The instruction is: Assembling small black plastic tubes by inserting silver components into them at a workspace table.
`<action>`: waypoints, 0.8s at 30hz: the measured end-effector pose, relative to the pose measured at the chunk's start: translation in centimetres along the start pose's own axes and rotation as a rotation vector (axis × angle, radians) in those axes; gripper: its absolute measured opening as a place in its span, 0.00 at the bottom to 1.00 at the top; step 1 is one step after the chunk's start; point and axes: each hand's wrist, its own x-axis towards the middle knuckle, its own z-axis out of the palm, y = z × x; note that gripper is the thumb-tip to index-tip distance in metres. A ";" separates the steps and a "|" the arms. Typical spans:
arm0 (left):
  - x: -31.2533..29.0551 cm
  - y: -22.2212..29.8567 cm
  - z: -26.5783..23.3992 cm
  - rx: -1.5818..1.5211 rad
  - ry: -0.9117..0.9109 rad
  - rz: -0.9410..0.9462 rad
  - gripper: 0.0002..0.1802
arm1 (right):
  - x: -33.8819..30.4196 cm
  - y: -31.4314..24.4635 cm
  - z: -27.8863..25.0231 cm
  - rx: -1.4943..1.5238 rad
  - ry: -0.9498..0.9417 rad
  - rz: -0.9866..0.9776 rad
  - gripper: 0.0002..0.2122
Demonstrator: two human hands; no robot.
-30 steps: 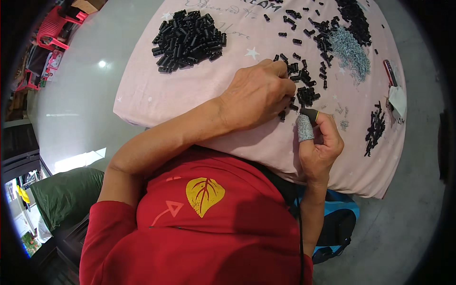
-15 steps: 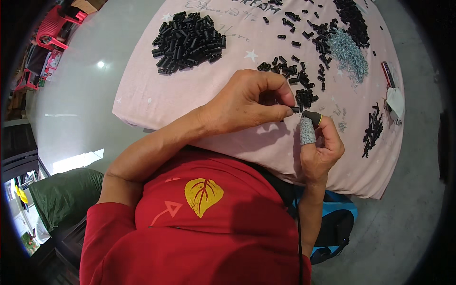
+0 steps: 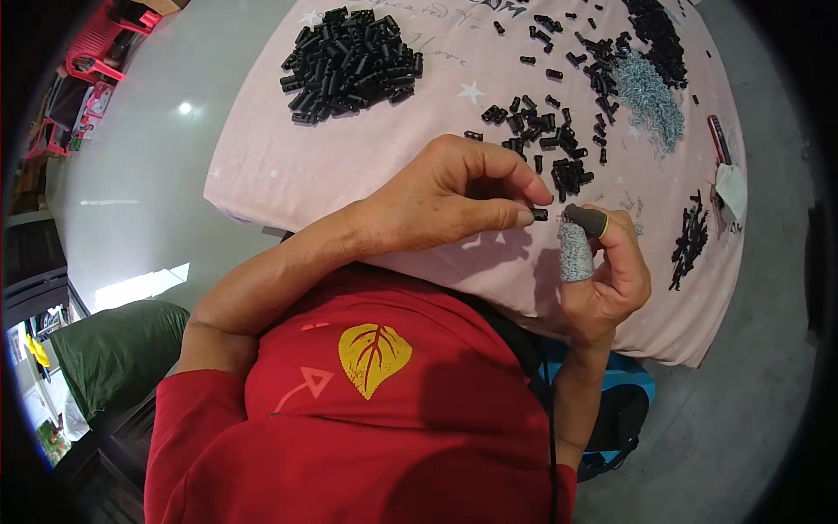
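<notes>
Over the near part of the pink cloth, my left hand (image 3: 458, 196) is closed in a pinch. Its thumb and forefinger hold a small black tubular piece (image 3: 540, 215) whose right end pokes out. Just right of it is my right hand (image 3: 611, 271), with a grey speckled cover on the thumb and a dark cover on the forefinger. Those two covered tips press together, facing the end of the piece; whatever is between them is too small to make out. Beyond the hands lies a loose group of black tubular pieces (image 3: 572, 177).
A large heap of black tubes (image 3: 349, 65) is at far left on the pink cloth (image 3: 262, 166). Far right are a pile of small silvery parts (image 3: 650, 100), a black heap (image 3: 656, 39) and thin black strips (image 3: 690, 242). A red-and-black pen-like tool (image 3: 718, 140) lies near the right edge.
Both hands sit slightly nearer to me, and my right hand has shifted a little to the right. The black piece stays in my left hand. The whole view has tilted slightly.
</notes>
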 end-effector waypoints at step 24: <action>-0.9 0.7 -0.7 -0.145 0.019 0.009 0.11 | 2.1 -1.7 -0.9 -0.213 -0.104 0.020 0.13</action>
